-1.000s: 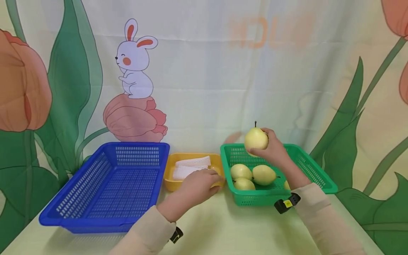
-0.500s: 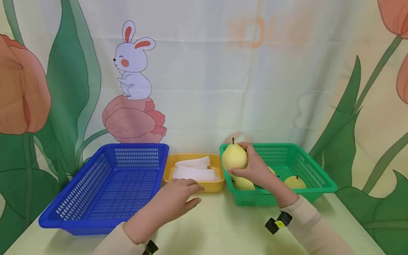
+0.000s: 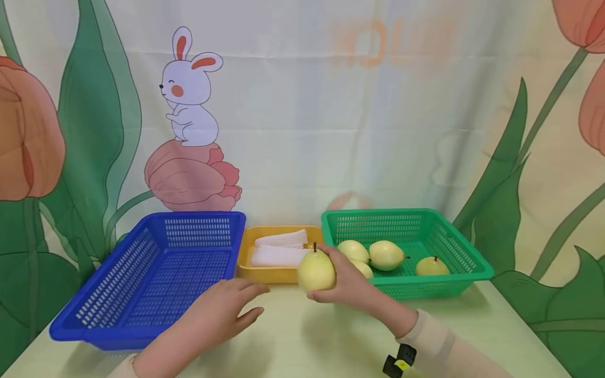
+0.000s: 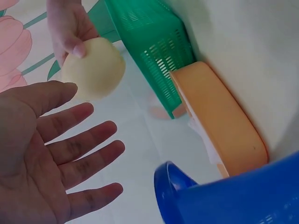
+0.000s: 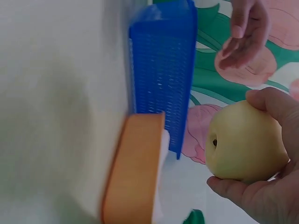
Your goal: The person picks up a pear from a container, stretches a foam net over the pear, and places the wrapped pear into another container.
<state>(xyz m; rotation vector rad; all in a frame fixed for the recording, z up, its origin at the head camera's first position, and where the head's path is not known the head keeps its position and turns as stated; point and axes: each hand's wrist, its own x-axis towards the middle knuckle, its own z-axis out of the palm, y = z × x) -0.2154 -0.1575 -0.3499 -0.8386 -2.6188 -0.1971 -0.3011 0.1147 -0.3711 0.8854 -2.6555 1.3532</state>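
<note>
My right hand (image 3: 347, 278) grips a yellow pear (image 3: 315, 271) with its stem up, in front of the yellow tray (image 3: 274, 274). The right wrist view shows thumb and fingers curled round the pear (image 5: 245, 142), its bottom end facing the camera side. My left hand (image 3: 222, 310) hovers near the front right corner of the blue basket. In the left wrist view the left palm (image 4: 60, 144) is bare, with spread, nearly straight fingers pointing toward the pear (image 4: 93, 69). White foam net sleeves (image 3: 281, 255) lie in the yellow tray, partly hidden behind the pear.
A blue basket (image 3: 175, 333) stands on the left of the table (image 3: 293, 336). On the right, the green basket (image 3: 437, 286) contains several pears (image 3: 386, 255). The small tray sits between both baskets. A printed curtain (image 3: 302, 105) hangs close behind them.
My right hand has carried the pear left and down, from over the green basket to before the yellow tray. My left hand has drawn back leftward from the tray.
</note>
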